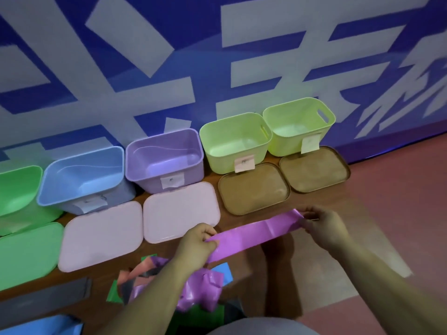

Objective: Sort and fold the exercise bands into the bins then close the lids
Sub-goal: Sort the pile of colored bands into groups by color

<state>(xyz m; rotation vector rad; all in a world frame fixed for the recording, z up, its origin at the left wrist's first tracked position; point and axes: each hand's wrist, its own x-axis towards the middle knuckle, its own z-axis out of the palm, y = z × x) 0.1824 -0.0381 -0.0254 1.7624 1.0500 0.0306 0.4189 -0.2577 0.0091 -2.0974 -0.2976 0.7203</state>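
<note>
A purple exercise band (pixel 254 234) is stretched flat between my hands above the wooden table. My left hand (pixel 197 243) pinches its near left end and my right hand (pixel 323 224) pinches its far right end. Below my left arm lies a heap of bands (pixel 198 290) in purple, pink, green, blue and grey. Along the wall stand open bins: green (pixel 19 189), blue (pixel 82 175), purple (pixel 167 155) and two yellow-green ones (pixel 233 139) (pixel 297 122). Their lids lie in front: green (pixel 26 255), two pink (pixel 101 238) (pixel 181 209) and two brown (pixel 254 188) (pixel 314 169).
A grey band (pixel 46 294) lies flat at the table's near left, and a blue band (pixel 41 326) sits at the bottom left corner. A blue and white wall banner rises behind the bins. Red floor (pixel 399 201) lies to the right of the table.
</note>
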